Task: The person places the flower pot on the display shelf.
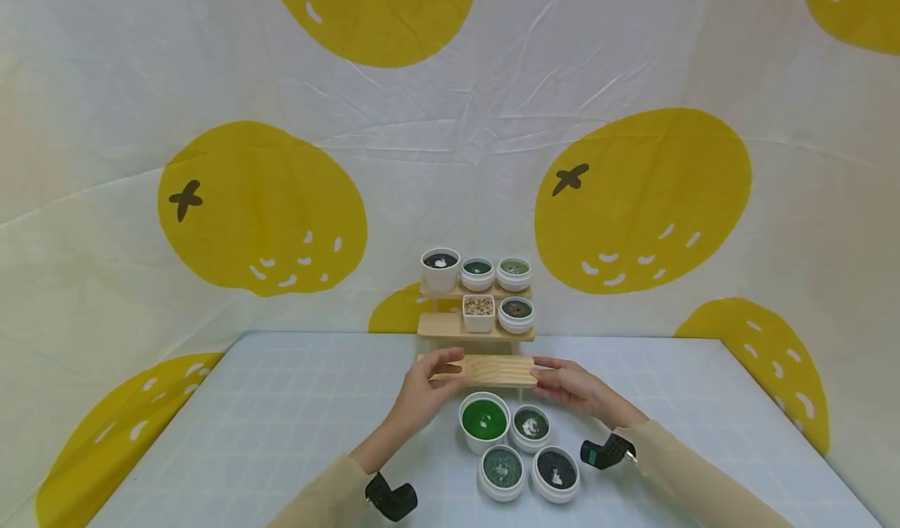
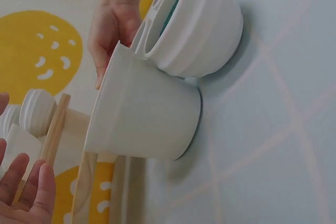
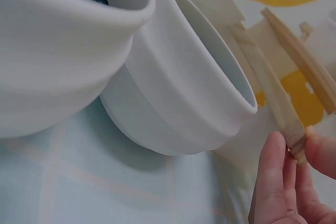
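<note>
Bottom wooden shelf (image 1: pixel 501 371): long axis left-to-right. Right hand (image 1: pixel 575 387) pinches its right end; left hand (image 1: pixel 422 389), fingers loosely extended, by left end. Green-filled white pot (image 1: pixel 483 419) just in front.

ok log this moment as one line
right hand pinching right end of lowest pale wooden shelf | left hand near its left end | four round white pots in front

Place, as I see it remotely: a cloth-draped tabletop set; whether within a home or a studio, I cannot tell. Evidence: one creased pale backdrop (image 1: pixel 450 200), far, left and right, printed with large yellow fruit (image 1: pixel 260 208); one checked table cover (image 1: pixel 281 411), pale blue; one tiered wooden stand (image 1: pixel 439 325), far centre, with white pots (image 1: pixel 441 280).
</note>
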{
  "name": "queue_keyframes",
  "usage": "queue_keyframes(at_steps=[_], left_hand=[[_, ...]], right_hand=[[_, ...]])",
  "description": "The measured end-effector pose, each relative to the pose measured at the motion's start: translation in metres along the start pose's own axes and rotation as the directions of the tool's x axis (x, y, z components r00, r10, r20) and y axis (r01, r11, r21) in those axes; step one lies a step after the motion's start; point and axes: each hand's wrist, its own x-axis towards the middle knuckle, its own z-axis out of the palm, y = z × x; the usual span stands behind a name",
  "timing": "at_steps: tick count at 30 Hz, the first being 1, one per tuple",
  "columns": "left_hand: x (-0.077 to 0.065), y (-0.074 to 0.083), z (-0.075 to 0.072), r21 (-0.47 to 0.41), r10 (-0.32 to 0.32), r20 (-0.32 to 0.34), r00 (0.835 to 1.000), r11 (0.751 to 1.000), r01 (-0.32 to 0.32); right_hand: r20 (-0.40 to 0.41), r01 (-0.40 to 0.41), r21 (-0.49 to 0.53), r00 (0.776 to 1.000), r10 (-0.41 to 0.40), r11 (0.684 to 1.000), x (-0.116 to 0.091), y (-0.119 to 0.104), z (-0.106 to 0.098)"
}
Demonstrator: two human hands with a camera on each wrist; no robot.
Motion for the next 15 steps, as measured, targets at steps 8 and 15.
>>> queue_keyframes(at_steps=[8, 15], left_hand=[[-0.014, -0.003, 0.001, -0.05, -0.062, 0.096, 0.993, 0.996, 0.067], [-0.029, -0.009, -0.001, -0.049, -0.058, 0.178, 0.982, 0.996, 0.067]], right_hand=[[0.004, 0.013, 0.004, 1.0, -0.013, 1.0, 0.001, 0.001, 0.0], [0.02, 0.015, 0.008, 1.0, -0.015, 1.0, 0.002, 0.003, -0.001]])
